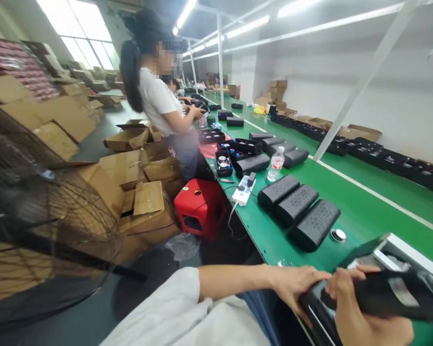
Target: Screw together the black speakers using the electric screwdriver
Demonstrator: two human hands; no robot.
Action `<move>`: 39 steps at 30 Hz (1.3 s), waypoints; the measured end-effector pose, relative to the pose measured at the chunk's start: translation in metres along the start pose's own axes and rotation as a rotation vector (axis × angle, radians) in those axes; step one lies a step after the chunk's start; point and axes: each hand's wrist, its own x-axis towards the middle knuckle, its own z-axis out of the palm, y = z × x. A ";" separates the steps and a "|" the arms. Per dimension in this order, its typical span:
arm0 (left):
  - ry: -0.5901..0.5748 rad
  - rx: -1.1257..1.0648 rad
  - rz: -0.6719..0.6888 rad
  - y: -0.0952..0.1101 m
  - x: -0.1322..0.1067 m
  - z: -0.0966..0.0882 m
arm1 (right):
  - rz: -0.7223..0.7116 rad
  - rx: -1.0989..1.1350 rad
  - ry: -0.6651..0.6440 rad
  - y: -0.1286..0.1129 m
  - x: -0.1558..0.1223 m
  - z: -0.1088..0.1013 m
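Note:
At the lower right, my left hand (298, 287) is closed over the end of a glossy black speaker housing (319, 315), at the green bench's near edge. My right hand (361, 307) is wrapped round a black elongated handheld tool (400, 293) with a pale label. Blur and the fingers hide the tool's working end, so its exact kind does not show. Just behind the hands stands an open box with white edges (393, 254). A round silver disc (338, 235) and black textured speaker housings (315, 225) lie farther along the bench.
A white power strip (244, 191) and a water bottle (275, 164) sit on the green bench (361, 211). Beyond them are open housings (223, 163). A co-worker (162, 96) stands by a red stool (198, 206). Cartons (144, 202) and a fan (50, 230) occupy the left.

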 end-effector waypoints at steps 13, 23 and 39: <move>0.126 0.102 -0.037 0.030 -0.022 -0.008 | -0.594 0.074 0.190 -0.064 0.109 -0.071; 0.074 0.096 -0.090 0.034 -0.030 -0.013 | -0.405 -0.152 0.303 -0.025 0.136 -0.061; 0.097 0.066 -0.061 0.040 -0.023 -0.014 | -0.249 -0.212 0.317 -0.016 0.138 -0.049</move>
